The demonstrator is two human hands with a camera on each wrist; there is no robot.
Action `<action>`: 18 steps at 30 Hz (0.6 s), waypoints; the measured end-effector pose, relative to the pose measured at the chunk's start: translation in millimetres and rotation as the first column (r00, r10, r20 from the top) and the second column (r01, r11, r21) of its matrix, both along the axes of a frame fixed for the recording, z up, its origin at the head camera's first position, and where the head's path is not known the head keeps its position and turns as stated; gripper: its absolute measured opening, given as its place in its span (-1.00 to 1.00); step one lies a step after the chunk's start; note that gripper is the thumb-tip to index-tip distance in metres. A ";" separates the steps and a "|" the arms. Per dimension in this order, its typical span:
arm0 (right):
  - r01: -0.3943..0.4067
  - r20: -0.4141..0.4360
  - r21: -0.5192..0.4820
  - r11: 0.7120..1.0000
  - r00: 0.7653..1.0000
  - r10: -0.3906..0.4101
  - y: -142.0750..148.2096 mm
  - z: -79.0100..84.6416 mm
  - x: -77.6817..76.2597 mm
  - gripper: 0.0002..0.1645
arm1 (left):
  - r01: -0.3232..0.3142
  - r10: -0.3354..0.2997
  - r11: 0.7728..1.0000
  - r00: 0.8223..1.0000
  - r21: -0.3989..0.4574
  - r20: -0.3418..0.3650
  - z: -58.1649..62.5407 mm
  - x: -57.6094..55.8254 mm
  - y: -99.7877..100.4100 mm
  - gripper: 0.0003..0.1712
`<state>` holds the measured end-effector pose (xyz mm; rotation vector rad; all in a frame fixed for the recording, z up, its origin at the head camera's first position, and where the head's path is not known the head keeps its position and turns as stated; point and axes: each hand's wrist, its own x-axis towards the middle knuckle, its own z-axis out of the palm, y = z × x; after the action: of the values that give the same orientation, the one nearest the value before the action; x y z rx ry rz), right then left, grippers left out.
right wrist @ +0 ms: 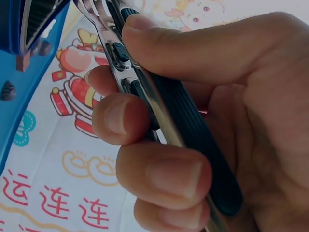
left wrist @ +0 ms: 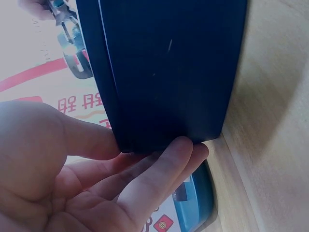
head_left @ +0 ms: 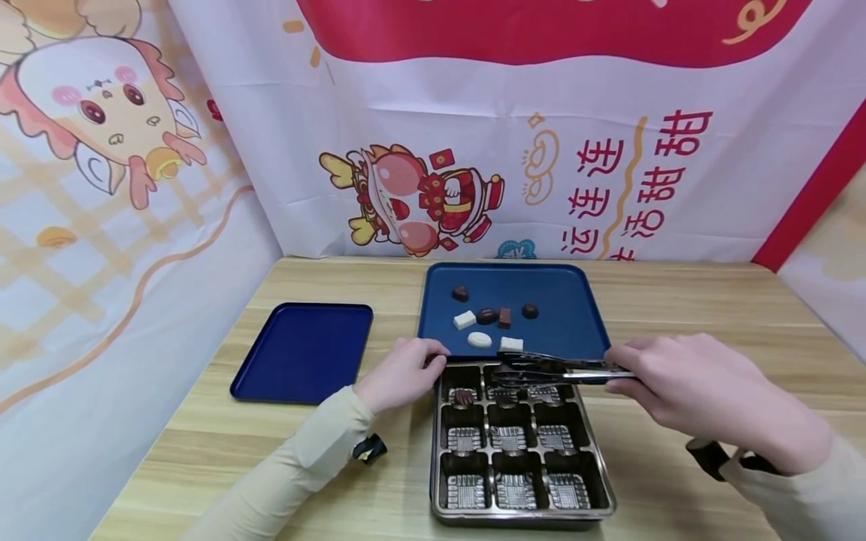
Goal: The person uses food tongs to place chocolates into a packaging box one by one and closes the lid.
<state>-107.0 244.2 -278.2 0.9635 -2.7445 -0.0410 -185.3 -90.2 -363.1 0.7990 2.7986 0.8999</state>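
Observation:
In the head view, my left hand [head_left: 404,373] holds the far left corner of a box [head_left: 522,518] with a tray of square compartments. The left wrist view shows the thumb and fingers of my left hand [left wrist: 120,188] around the box's dark blue end [left wrist: 169,87]. My right hand [head_left: 704,383] grips black-and-silver tongs [head_left: 568,373], their tips over the far middle compartment. In the right wrist view, the thumb and fingers wrap the tong handles [right wrist: 188,125]. A striped dark chocolate [head_left: 464,397] sits in the far left compartment. I cannot tell whether the tongs pinch anything.
Behind the box lies a blue tray [head_left: 561,300] with dark, brown and white chocolates, among them a white oval one [head_left: 479,340] and a brown block [head_left: 504,318]. A smaller dark blue tray [head_left: 304,353] stands at left. A printed cloth [head_left: 433,98] hangs behind the table.

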 end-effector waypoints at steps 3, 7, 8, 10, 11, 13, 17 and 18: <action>0.005 -0.005 0.014 1.000 1.000 -0.005 -2.2 -3.1 -0.4 -0.77 | 0.004 -0.004 1.000 1.000 0.006 -0.002 -0.4 0.1 0.2 -0.71; 0.015 0.005 0.027 1.000 1.000 -0.015 -5.1 -5.4 -0.9 -0.77 | 0.002 -0.002 1.000 1.000 0.016 0.000 0.3 1.1 0.5 -0.71; 0.014 0.010 0.029 0.999 1.000 -0.014 -6.0 -5.7 -1.0 -0.77 | -0.001 0.001 1.000 1.000 0.016 0.001 0.4 1.5 0.5 -0.71; 0.006 0.019 0.032 0.999 1.000 -0.006 -8.4 -6.2 -1.5 -0.75 | -0.008 0.008 1.000 1.000 0.014 0.007 0.5 2.2 0.3 -0.71; 0.001 0.024 0.034 0.999 1.000 -0.002 -9.7 -6.2 -1.7 -0.75 | -0.010 0.010 1.000 1.000 0.012 0.008 0.3 2.3 0.0 -0.70; -0.006 0.036 0.038 0.999 0.999 0.005 -12.5 -5.9 -2.2 -0.73 | -0.011 0.011 1.000 1.000 0.012 0.006 -0.1 2.3 -0.1 -0.71; -0.024 0.041 0.059 0.998 0.999 0.022 -18.5 -4.0 -6.6 -0.68 | -0.001 0.001 1.000 0.999 0.008 -0.042 -1.3 1.3 0.6 -0.74; -0.031 0.036 0.065 0.997 0.999 0.029 -20.1 -2.9 -8.4 -0.66 | 0.000 0.000 1.000 0.999 0.009 -0.051 -1.5 1.2 0.6 -0.75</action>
<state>-115.4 224.1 -281.1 1.0320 -2.7760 -0.1111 -184.1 -89.5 -364.6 0.8349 2.8396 0.9061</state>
